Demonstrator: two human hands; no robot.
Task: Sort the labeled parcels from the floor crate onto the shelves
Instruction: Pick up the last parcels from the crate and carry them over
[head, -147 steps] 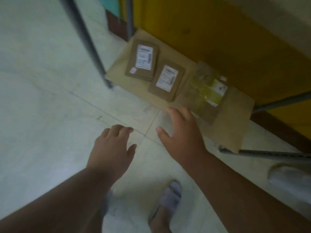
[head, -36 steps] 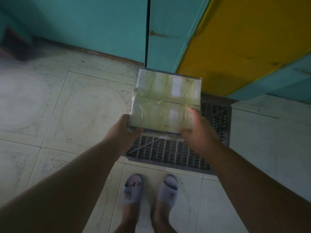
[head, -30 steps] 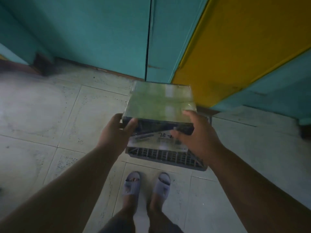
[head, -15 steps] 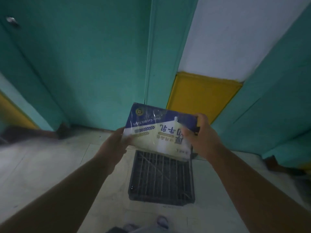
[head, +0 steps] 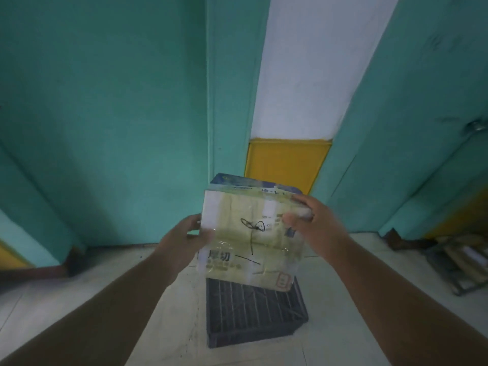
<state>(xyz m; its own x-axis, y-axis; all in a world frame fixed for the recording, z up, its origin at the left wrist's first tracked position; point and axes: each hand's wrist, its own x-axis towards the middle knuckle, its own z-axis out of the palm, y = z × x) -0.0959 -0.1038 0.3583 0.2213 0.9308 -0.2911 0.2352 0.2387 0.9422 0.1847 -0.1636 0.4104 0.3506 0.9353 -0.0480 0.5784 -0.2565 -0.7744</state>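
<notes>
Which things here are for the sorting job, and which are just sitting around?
For the job: the taped parcel, gripped by the left hand and right hand; the dark floor crate.
Just there: the wire rack at the right.

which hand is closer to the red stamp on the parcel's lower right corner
Right. The right hand grips the parcel at its upper right edge, above the red stamp. The left hand holds the opposite, left edge.

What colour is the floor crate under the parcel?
Dark grey, slatted crate, clearest in the head view.
</notes>
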